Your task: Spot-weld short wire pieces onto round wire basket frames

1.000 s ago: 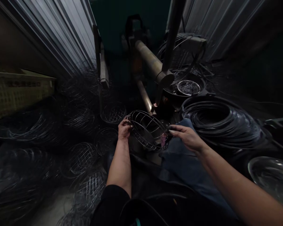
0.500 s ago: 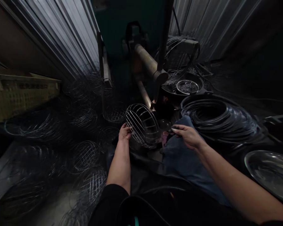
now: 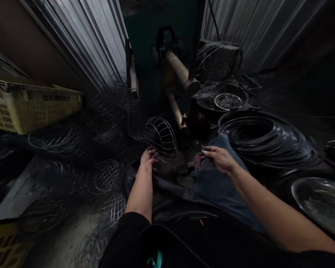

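A round wire basket (image 3: 162,142) is tilted up in front of me, its curved bars facing right. My left hand (image 3: 148,159) grips its lower left rim between thumb and fingers. My right hand (image 3: 218,157) hovers over my jeans-covered knee (image 3: 226,186), apart from the basket. Its thumb and fingers are pinched together, and what they hold, if anything, is too small and dark to name. Just beyond the basket stands a machine with a thick upper metal arm (image 3: 181,72) and a thinner lower arm (image 3: 175,108).
Several wire baskets (image 3: 108,176) lie piled on the left, below a yellow plastic crate (image 3: 44,108). To the right sit a large coil of wire (image 3: 268,137), a small dish (image 3: 228,101) of metal bits, and a shiny round metal bowl (image 3: 321,204). Corrugated metal walls (image 3: 100,41) stand behind.
The basket has turned in my left hand and shifted slightly left, away from my right hand. My right hand stays pinched in nearly the same place. The view has swung a little left.
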{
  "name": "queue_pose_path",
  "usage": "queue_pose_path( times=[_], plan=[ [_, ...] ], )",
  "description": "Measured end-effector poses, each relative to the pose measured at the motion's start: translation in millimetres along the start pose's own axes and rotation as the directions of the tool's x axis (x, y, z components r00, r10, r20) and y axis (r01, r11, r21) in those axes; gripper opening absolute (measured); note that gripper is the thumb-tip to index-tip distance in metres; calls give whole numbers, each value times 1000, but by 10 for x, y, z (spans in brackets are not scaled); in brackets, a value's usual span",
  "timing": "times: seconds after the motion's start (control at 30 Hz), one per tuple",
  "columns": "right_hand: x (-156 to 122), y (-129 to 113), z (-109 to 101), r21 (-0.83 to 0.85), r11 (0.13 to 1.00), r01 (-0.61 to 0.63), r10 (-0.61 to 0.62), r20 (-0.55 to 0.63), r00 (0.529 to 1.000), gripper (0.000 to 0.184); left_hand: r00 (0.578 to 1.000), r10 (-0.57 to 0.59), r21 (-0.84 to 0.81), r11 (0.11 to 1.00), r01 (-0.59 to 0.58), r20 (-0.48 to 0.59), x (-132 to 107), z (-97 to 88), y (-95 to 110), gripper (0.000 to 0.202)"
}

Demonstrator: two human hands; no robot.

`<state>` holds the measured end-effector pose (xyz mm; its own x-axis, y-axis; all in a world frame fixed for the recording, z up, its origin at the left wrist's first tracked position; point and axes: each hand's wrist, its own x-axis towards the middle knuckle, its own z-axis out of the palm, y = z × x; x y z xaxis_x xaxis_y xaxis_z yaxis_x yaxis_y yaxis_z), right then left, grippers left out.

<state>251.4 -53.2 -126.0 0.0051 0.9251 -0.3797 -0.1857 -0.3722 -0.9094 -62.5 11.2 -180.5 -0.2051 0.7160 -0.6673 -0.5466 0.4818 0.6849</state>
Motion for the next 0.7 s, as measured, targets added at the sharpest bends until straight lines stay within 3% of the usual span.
queue_pose_path(
  times=[0.3, 0.53, 0.63, 0.7],
  plan=[
    [-82, 26, 26, 53, 998, -20, 20, 6, 1000, 21, 996, -87, -28, 996, 88, 32, -277, -39, -128, 46],
    [-101, 122, 82, 87, 995, -52, 50, 25, 998, 21, 973, -228, -145, 962, 232, 46, -586, 13, -403, 17],
    [-73, 178, 87, 83, 994, -64, 61, 41, 997, 22, 973, -226, -191, 954, 231, 47, -691, 19, -481, 13],
    [-50, 233, 72, 80, 994, -80, 76, 53, 996, 23, 986, -163, -223, 960, 167, 33, -746, 22, -514, 14]
  ],
)
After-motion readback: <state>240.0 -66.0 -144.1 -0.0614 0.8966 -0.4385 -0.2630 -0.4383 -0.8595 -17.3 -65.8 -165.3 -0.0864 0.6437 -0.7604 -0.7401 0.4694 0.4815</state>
